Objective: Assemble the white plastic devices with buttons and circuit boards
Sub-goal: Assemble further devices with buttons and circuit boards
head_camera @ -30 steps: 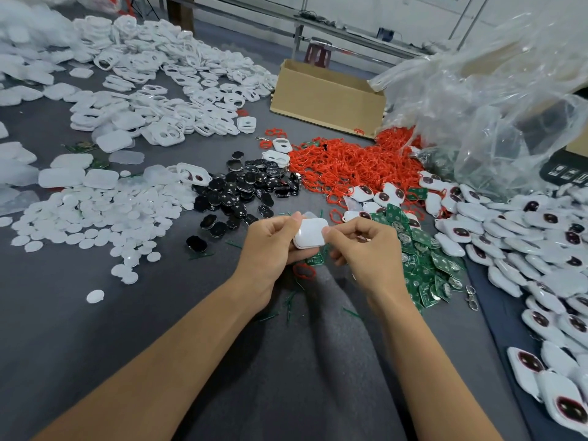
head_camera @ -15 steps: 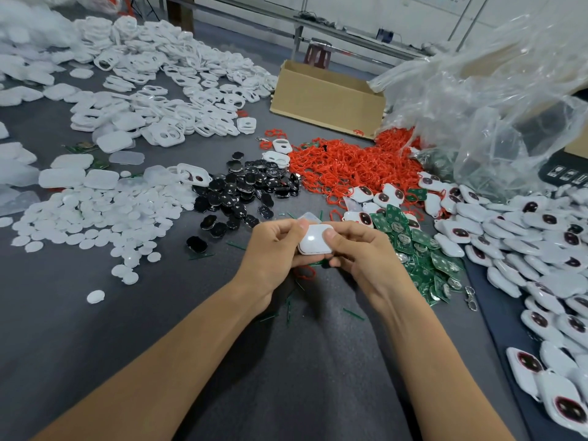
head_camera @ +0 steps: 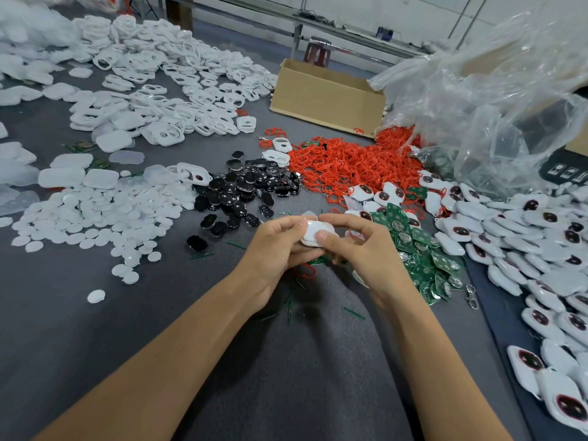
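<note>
A white plastic device shell (head_camera: 313,233) is held just above the grey table, between both hands. My left hand (head_camera: 276,253) grips its left side with thumb on top. My right hand (head_camera: 362,249) pinches its right side, thumb pressing the near edge. Green circuit boards (head_camera: 423,253) lie in a heap just right of my hands. Black buttons (head_camera: 245,195) are piled behind my left hand. A red ring (head_camera: 306,271) lies on the cloth under my hands.
Red rings (head_camera: 343,167) are heaped at centre back. Finished white devices (head_camera: 521,237) spread along the right. White discs (head_camera: 95,218) and white shells (head_camera: 152,100) cover the left. A cardboard box (head_camera: 324,97) and clear plastic bag (head_camera: 496,100) stand behind.
My hands have closed together around the white shell, and my right thumb has moved onto its near edge. The shell has tilted flatter.
</note>
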Tool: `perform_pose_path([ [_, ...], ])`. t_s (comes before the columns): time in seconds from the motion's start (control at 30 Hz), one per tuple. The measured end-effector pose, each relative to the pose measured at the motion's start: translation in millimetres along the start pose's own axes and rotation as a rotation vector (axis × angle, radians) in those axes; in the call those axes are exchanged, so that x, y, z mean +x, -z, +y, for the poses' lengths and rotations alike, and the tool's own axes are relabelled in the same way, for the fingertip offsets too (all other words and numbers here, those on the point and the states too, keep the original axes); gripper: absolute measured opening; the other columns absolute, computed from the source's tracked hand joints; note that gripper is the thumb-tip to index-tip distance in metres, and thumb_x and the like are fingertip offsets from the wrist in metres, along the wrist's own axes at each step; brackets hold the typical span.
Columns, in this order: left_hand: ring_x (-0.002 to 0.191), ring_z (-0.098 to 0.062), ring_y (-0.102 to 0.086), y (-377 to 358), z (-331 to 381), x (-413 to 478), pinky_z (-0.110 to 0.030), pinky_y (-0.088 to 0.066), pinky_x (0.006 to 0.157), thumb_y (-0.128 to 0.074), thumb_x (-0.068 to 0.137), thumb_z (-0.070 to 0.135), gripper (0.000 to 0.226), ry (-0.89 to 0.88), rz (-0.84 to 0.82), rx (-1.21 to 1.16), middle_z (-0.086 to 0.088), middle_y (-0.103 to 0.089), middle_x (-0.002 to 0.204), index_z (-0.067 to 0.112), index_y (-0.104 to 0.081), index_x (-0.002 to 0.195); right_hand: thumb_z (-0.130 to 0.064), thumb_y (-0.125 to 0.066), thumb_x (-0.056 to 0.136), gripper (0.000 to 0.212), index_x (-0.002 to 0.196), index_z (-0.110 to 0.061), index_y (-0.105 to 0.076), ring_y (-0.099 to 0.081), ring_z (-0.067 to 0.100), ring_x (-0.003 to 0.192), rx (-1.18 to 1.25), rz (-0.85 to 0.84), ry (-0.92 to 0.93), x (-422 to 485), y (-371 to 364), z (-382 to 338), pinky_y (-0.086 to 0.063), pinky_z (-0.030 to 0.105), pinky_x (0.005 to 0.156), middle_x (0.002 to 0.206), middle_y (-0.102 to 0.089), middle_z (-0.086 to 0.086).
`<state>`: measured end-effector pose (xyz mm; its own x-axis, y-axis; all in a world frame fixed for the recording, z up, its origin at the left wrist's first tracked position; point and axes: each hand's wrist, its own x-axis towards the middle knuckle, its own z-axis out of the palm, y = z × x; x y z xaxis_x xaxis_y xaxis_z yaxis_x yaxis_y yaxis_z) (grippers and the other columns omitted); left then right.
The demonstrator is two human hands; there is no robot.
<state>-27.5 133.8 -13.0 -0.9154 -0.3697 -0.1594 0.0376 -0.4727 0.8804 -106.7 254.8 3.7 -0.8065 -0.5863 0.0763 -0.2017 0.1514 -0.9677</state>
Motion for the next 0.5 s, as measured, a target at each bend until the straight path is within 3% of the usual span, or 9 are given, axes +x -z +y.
perform_pose_path([
  [0.07, 0.086, -0.014, -0.069, 1.2, 1.3, 0.1, -0.023, -0.058, 0.075, -0.042, 0.102, 0.01, 0.028, 0.024, 0.001, -0.005, -0.013, -0.068, 0.115, -0.003, -0.061, 0.118, -0.007, -0.078, 0.073, 0.03, 0.1, -0.019, -0.07, -0.054, 0.011, 0.05, -0.043, -0.066, -0.005, 0.0, 3.4, -0.9, -0.046, 0.019, 0.056, 0.057, -0.065, 0.003],
  [0.17, 0.095, -0.021, -0.067, 2.9, 2.0, -0.4, -0.026, -0.058, 0.079, -0.042, 0.102, 0.01, 0.028, 0.043, -0.014, 0.003, -0.019, -0.067, 0.116, -0.002, -0.061, 0.119, -0.006, -0.078, 0.073, 0.031, 0.101, -0.016, -0.07, -0.055, 0.019, 0.054, -0.039, -0.086, -0.008, -0.1, 6.4, -2.1, -0.047, 0.024, 0.059, 0.073, -0.065, 0.03],
  [0.23, 0.096, -0.022, -0.067, 2.9, 2.4, -0.9, -0.028, -0.058, 0.081, -0.042, 0.101, 0.007, 0.028, 0.049, -0.019, -0.012, -0.019, -0.066, 0.118, -0.002, -0.06, 0.12, -0.006, -0.076, 0.074, 0.026, 0.098, -0.016, -0.07, -0.051, 0.018, 0.051, 0.0, -0.064, -0.017, -0.2, 7.4, -2.8, -0.046, 0.021, 0.055, 0.077, -0.062, 0.036],
  [0.37, 0.088, -0.019, -0.069, 1.7, 4.1, -1.3, -0.027, -0.059, 0.079, -0.041, 0.101, 0.005, 0.029, 0.056, -0.009, -0.044, -0.02, -0.064, 0.12, -0.003, -0.057, 0.124, -0.011, -0.074, 0.078, 0.022, 0.099, -0.013, -0.069, -0.047, 0.015, 0.053, 0.017, -0.022, -0.025, 0.7, 8.0, -0.9, -0.041, 0.028, 0.056, 0.078, -0.062, 0.018],
  [0.5, 0.092, -0.023, -0.069, 1.4, 5.8, -1.3, -0.028, -0.059, 0.078, -0.044, 0.1, 0.005, 0.027, 0.079, 0.006, -0.076, -0.022, -0.066, 0.116, -0.004, -0.06, 0.119, -0.015, -0.069, 0.082, 0.024, 0.106, -0.009, -0.068, -0.051, 0.013, 0.065, 0.122, 0.052, -0.027, 1.6, 10.2, 1.6, -0.042, 0.023, 0.057, 0.083, -0.065, 0.003],
])
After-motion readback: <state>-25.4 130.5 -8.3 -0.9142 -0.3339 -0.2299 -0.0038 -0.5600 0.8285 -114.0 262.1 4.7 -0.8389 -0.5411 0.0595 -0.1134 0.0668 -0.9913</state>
